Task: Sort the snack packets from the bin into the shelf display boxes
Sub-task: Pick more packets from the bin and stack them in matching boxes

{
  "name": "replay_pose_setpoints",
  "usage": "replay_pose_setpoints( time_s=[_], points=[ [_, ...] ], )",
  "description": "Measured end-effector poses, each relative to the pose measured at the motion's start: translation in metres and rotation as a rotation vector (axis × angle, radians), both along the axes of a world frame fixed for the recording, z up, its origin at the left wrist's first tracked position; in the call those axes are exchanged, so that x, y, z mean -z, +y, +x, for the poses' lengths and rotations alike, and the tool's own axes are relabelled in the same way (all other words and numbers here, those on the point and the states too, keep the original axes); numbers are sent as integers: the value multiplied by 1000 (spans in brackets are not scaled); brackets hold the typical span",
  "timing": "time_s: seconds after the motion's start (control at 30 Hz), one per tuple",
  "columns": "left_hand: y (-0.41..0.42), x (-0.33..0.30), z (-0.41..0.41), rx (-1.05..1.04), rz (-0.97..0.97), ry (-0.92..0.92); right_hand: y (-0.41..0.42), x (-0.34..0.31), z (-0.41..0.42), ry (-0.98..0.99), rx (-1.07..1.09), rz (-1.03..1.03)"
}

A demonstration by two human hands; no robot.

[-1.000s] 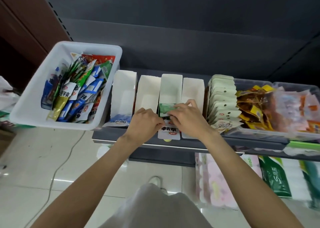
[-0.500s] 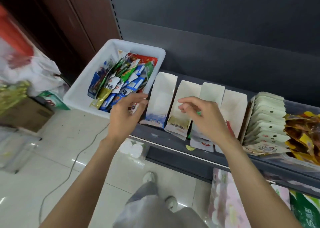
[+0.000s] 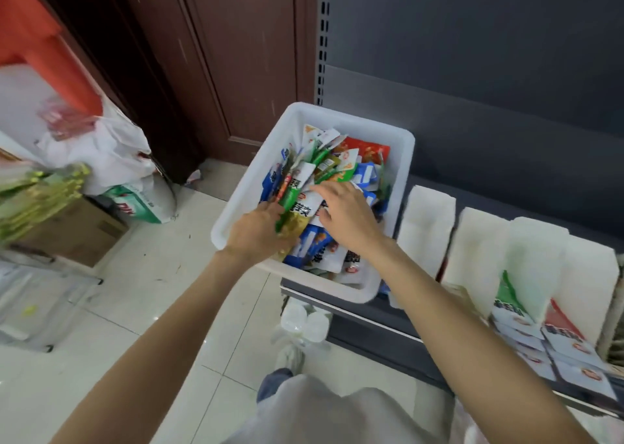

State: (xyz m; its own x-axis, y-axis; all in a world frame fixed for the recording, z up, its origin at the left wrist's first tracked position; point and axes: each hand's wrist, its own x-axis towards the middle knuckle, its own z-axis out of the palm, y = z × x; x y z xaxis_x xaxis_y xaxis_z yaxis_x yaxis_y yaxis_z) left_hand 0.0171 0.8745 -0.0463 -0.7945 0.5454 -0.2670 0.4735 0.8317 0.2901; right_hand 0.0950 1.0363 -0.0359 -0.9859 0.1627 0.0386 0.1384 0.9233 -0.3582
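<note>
Pale floor tiles (image 3: pixel 141 308) run under a dark shelf (image 3: pixel 388 322), with a brown wooden door (image 3: pixel 236 55) behind. At the shelf's left end sits a white bin (image 3: pixel 236 214), heaped with snack packets (image 3: pixel 337 173) in blue, green, white and red. Both hands are down in the heap. The left hand (image 3: pixel 256 231) has its grip curled around a green packet (image 3: pixel 287 207) near the bin's left wall. The right hand (image 3: pixel 347 214) lies on the packets just beside it, fingers spread and nearly straight, pressing on a white packet (image 3: pixel 305 204); it holds nothing that I can see. To the right stand white display boxes (image 3: pixel 425 227) in a row; the two farthest right hold packets, the others look blurred.
</note>
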Motion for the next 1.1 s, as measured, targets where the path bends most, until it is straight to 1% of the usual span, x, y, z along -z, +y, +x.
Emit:
replay_pose_setpoints(
  time_s=[0.07, 0.1, 0.27, 0.33, 0.4, 0.43, 0.47, 0.53, 0.57, 0.6, 0.63, 0.7, 0.77, 0.83, 0.93, 1.03, 1.1],
  points=[
    [-2, 5, -10, 48, 37, 18, -8, 5, -19, -92, 24, 107],
    [-4, 7, -14, 74, 67, 21, -10, 5, -25, -99, 33, 111],
    [-17, 9, -23, 169, 305, 17, -5, -9, -26, 59, 105, 13],
    [-21, 7, -27, 198, 405, 71, -2, -18, -21, 125, 194, -69],
    [-22, 4, -34, 244, 544, 120, 2, -30, -19, 160, 332, -231],
    [-21, -1, -37, 244, 602, 97, 4, -36, -17, 163, 383, -335],
    [-20, -6, -41, 229, 649, 25, 5, -42, -15, 158, 413, -456],
    [-15, -20, -46, 186, 719, -225, 6, -53, -9, 127, 436, -737],
    [-11, -25, -48, 172, 749, -363, 7, -56, -5, 94, 450, -832],
    [-9, -27, -49, 176, 763, -457, 7, -58, 0, 56, 464, -870],
    [-6, -28, -49, 196, 754, -479, 7, -60, 6, 23, 477, -865],
    [0, -23, -48, 241, 704, -393, 4, -60, 17, 17, 513, -802],
    [11, -18, -43, 280, 697, -295, 1, -59, 30, 90, 590, -768],
    [26, -18, -32, 325, 740, -230, 1, -59, 48, 182, 669, -777],
    [52, -16, -5, 390, 838, -142, 7, -60, 90, 383, 801, -725],
    [79, -13, 21, 389, 865, -211, 17, -59, 147, 680, 1037, -601],
    [95, -10, 40, 484, 808, -220, 25, -54, 183, 784, 1154, -513]
  ],
)
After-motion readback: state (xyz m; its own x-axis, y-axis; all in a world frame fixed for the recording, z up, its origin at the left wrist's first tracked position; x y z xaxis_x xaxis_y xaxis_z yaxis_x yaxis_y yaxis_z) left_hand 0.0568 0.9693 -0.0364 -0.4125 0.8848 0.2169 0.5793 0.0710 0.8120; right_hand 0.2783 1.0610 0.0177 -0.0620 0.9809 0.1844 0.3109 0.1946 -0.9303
